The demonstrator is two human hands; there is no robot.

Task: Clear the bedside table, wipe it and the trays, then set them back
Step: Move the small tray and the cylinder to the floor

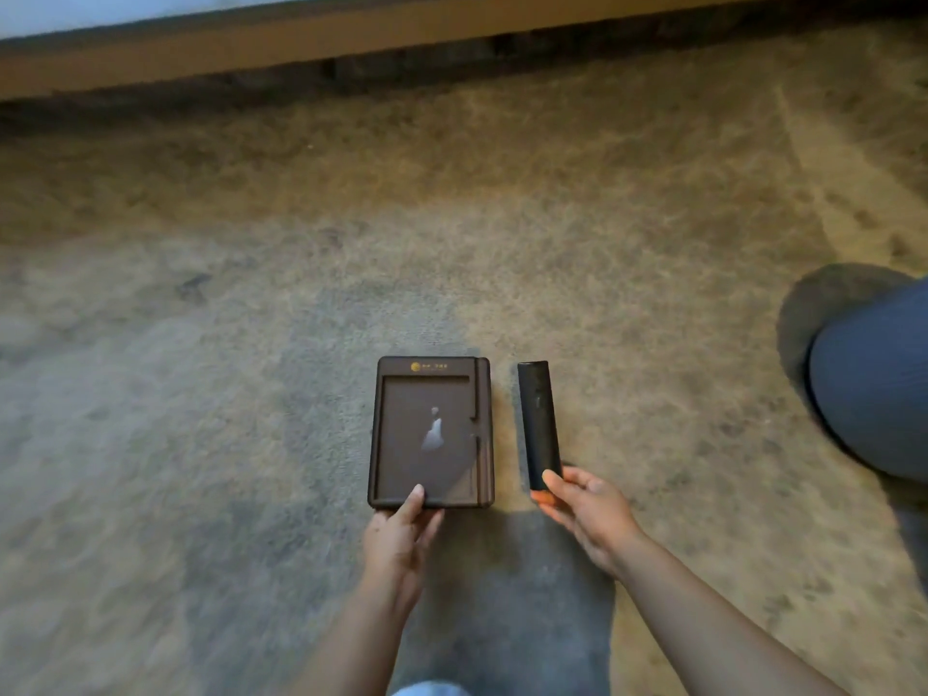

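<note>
A dark brown rectangular tray [431,429] with a small gold logo at its far end lies flat on the carpet, a pale glare spot on its recessed base. My left hand [401,535] grips the tray's near edge, thumb on top. To its right lies a slim black remote [538,421], long axis pointing away from me. My right hand [585,509] pinches the remote's near end between thumb and fingers.
Beige-grey carpet [201,394] covers the floor all around. A brown wooden base edge [351,42] runs along the top of the view. A knee in dark blue-grey fabric [874,384] sits at the right edge.
</note>
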